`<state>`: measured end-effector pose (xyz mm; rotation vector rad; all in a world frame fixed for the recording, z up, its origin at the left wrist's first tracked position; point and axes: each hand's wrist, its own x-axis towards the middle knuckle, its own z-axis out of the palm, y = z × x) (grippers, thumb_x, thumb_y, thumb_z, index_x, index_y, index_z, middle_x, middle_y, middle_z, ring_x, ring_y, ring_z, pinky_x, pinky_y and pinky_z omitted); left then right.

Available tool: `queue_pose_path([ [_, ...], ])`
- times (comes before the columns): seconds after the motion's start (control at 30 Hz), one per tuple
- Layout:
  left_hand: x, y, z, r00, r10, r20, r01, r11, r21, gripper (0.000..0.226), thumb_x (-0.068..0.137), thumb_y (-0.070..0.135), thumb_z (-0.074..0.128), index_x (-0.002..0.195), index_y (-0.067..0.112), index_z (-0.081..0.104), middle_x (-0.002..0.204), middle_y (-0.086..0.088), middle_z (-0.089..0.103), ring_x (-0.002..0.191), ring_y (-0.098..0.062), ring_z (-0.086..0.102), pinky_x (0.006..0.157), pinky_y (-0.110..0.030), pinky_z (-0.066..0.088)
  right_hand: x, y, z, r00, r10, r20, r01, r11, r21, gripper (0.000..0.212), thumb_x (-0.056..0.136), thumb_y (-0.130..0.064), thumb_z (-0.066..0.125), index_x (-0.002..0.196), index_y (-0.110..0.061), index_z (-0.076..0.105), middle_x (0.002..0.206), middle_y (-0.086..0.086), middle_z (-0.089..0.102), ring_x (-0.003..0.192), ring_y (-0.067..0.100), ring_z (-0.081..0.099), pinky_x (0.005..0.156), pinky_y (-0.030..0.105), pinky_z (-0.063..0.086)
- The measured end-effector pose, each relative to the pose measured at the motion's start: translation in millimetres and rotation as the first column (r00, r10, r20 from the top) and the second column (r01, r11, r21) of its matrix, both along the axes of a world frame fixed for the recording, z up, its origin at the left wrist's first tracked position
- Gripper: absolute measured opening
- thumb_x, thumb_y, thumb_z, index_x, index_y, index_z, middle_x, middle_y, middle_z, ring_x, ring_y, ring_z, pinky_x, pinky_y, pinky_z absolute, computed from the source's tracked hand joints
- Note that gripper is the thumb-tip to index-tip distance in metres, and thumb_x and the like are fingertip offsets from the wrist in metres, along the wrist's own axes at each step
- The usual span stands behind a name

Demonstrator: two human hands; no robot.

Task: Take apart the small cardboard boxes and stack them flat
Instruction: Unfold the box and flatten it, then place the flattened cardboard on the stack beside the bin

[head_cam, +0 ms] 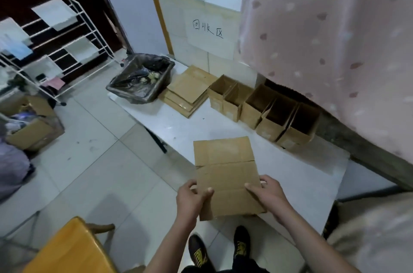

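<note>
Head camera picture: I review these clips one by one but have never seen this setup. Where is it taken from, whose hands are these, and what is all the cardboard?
There is only one picture, and no machine in it. The camera sits on a person's head and looks forward and down, so you see their own arms and shoes from above.

The left hand and right hand each grip a side of one flattened box, held above a low white table.

Farther back on that table lies a stack of flat boxes. To its right stands a row of open boxes, not yet taken apart. Left of the stack sits a bin lined with a black bag.

Behind them, a white block wall carries handwritten characters.
</note>
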<state>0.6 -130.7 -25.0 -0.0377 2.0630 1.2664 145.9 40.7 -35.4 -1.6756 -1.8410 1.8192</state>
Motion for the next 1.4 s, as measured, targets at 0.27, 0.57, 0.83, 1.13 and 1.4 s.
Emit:
queue_pose_path([
  [0.27, -62, -53, 19, 0.997, 0.078, -0.030, -0.075, 0.993, 0.087, 0.039, 0.080, 0.016, 0.082, 0.115, 0.014, 0.066, 0.101, -0.004, 0.075, 0.091, -0.020, 0.071, 0.086, -0.044, 0.059, -76, -72, 28, 1.000, 0.004, -0.007, -0.002, 0.968, 0.250, 0.032, 0.086, -0.033, 0.074, 0.111, -0.019, 0.059, 0.101, -0.005, 0.066, 0.092, 0.015, 0.063, 0.081, 0.035, 0.053],
  [0.57, -124, -74, 28, 0.984, 0.083, -0.155, -0.060, 0.987, 0.146, 0.025, 0.082, 0.019, 0.080, 0.101, 0.027, 0.067, 0.091, 0.011, 0.073, 0.081, -0.003, 0.068, 0.064, -0.019, 0.051, -136, -98, 53, 0.997, -0.035, -0.070, 0.058, 0.931, 0.361, 0.028, 0.085, -0.036, 0.074, 0.104, -0.025, 0.056, 0.096, -0.014, 0.063, 0.085, -0.001, 0.059, 0.062, 0.017, 0.042],
  [0.83, -199, -58, 30, 0.969, 0.035, -0.246, -0.004, 0.992, 0.125, 0.025, 0.082, 0.021, 0.081, 0.095, 0.033, 0.064, 0.085, 0.020, 0.069, 0.074, 0.012, 0.063, 0.058, -0.007, 0.046, -206, -84, 56, 0.994, -0.058, -0.092, 0.087, 0.929, 0.360, 0.031, 0.085, -0.041, 0.074, 0.104, -0.029, 0.053, 0.096, -0.018, 0.058, 0.086, -0.001, 0.055, 0.059, 0.017, 0.041],
  [1.13, -330, -9, 27, 0.946, -0.056, -0.319, 0.070, 0.997, 0.032, 0.027, 0.082, 0.027, 0.081, 0.103, 0.032, 0.065, 0.094, 0.016, 0.069, 0.087, 0.001, 0.062, 0.068, -0.019, 0.047, -328, -42, 33, 0.985, -0.114, -0.129, 0.149, 0.941, 0.305, 0.031, 0.086, -0.041, 0.073, 0.107, -0.029, 0.054, 0.098, -0.016, 0.059, 0.090, 0.004, 0.058, 0.062, 0.019, 0.044],
  [1.4, -449, 38, 37, 0.930, -0.158, -0.333, 0.136, 0.987, -0.088, 0.032, 0.079, 0.027, 0.082, 0.107, 0.025, 0.068, 0.099, 0.011, 0.072, 0.089, -0.006, 0.066, 0.082, -0.035, 0.056, -436, -7, 31, 0.972, -0.199, -0.121, 0.223, 0.946, 0.234, 0.029, 0.084, -0.039, 0.075, 0.105, -0.031, 0.056, 0.096, -0.020, 0.061, 0.085, -0.005, 0.057, 0.060, 0.014, 0.042],
])
